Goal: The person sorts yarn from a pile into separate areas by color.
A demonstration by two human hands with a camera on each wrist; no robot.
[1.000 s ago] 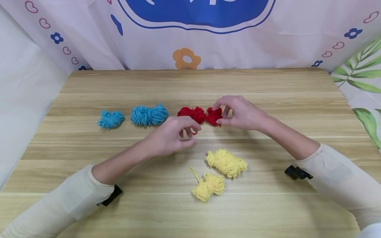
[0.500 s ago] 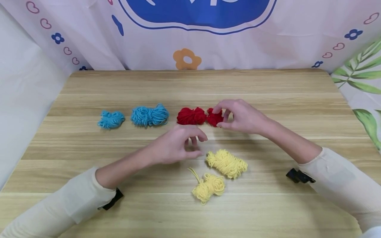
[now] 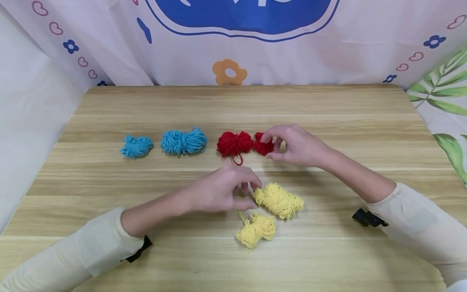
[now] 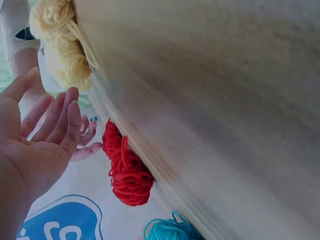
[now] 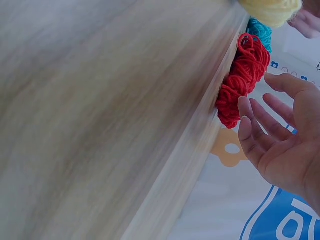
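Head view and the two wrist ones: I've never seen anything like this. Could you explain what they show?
There's no machine working here, just a person's bare left hand and right hand. The head picture comes from a camera worn on the head, looking forward and down. The others come from a camera on each wrist, where the wooden table appears tilted.

On it lie six yarn bundles: small blue bundle, large blue bundle, large red bundle, small red bundle, large yellow bundle and small yellow bundle.

The right fingers are at the small red bundle, the left ones beside the large yellow bundle. Neither hand seems to grip anything; touching is hard to judge.
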